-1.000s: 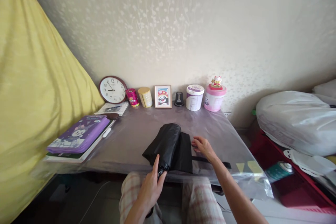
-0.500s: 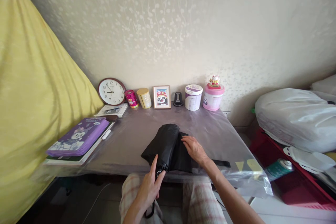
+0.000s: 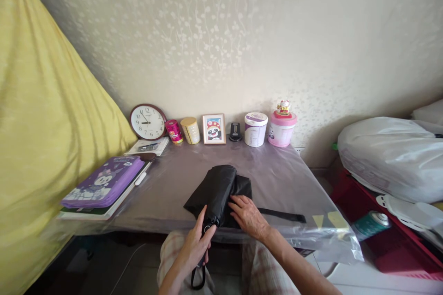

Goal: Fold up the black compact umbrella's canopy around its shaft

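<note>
A folded black umbrella (image 3: 219, 189) lies on the table in front of me, its loose canopy panels spread to both sides and its handle toward me. My left hand (image 3: 199, 242) is closed round the handle, with a black wrist loop (image 3: 198, 281) hanging below. On the canopy's right flap rests my right hand (image 3: 246, 214), its fingers stretched out and touching the fabric, palm down. A black closing strap (image 3: 282, 215) extends from the umbrella to the right across the table. The fabric under my right fingers is partly hidden.
Along the wall stand a clock (image 3: 148, 122), a pink can (image 3: 173, 131), a picture frame (image 3: 214, 129) and lidded tubs (image 3: 255, 130). A purple case (image 3: 104, 182) lies on books at left, beside a yellow curtain (image 3: 41, 124). Right of the plastic-covered table (image 3: 166, 193) is a red crate (image 3: 398, 253).
My right hand has moved left and toward me over the flap, closer to the umbrella's middle. The left hand keeps its hold on the handle.
</note>
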A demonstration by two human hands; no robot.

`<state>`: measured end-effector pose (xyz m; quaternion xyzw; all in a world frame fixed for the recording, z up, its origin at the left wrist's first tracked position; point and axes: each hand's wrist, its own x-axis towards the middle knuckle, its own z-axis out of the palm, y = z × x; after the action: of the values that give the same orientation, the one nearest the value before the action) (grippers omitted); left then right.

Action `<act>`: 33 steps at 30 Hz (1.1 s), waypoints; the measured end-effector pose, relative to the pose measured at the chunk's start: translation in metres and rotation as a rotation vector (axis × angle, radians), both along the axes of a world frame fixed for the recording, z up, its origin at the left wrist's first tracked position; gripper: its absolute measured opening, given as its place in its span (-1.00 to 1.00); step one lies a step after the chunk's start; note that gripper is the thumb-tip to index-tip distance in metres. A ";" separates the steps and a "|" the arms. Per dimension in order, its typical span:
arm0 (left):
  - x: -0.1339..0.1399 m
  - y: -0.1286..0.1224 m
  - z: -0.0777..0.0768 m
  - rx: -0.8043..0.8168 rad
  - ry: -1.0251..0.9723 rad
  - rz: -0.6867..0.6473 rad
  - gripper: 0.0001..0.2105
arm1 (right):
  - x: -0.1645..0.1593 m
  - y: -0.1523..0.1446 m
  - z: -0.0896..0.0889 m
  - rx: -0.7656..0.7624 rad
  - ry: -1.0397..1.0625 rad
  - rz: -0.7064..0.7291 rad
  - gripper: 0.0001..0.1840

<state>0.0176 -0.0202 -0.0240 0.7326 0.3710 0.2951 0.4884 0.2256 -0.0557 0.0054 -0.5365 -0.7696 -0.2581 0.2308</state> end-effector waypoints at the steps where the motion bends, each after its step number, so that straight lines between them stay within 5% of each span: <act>1: 0.000 0.000 0.000 0.002 0.004 0.005 -0.34 | -0.007 -0.005 -0.004 -0.023 -0.008 0.022 -0.71; 5: 0.000 0.000 0.000 0.033 0.042 0.032 -0.34 | -0.028 -0.030 -0.011 -0.124 0.003 0.122 -0.74; 9: 0.001 -0.002 0.000 0.108 0.092 0.045 -0.35 | -0.016 -0.038 0.000 -0.118 0.176 0.217 -0.74; 13: 0.004 -0.003 -0.004 0.205 0.161 0.075 -0.37 | 0.026 -0.023 0.014 0.076 0.528 -0.144 -0.71; 16: 0.005 -0.003 -0.005 0.243 0.168 0.083 -0.38 | 0.050 -0.010 0.019 -0.010 0.695 -0.316 -0.71; 23: 0.004 -0.005 -0.002 0.171 0.110 0.060 -0.37 | 0.048 0.004 0.029 -0.279 1.300 -0.213 -0.68; 33: 0.001 -0.004 -0.002 0.113 0.034 0.038 -0.37 | 0.050 0.023 0.038 -0.405 1.323 -0.255 -0.75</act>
<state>0.0190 -0.0241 -0.0256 0.7568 0.3759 0.3120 0.4343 0.2756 -0.0329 0.0436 -0.6995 -0.4317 0.2457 0.5137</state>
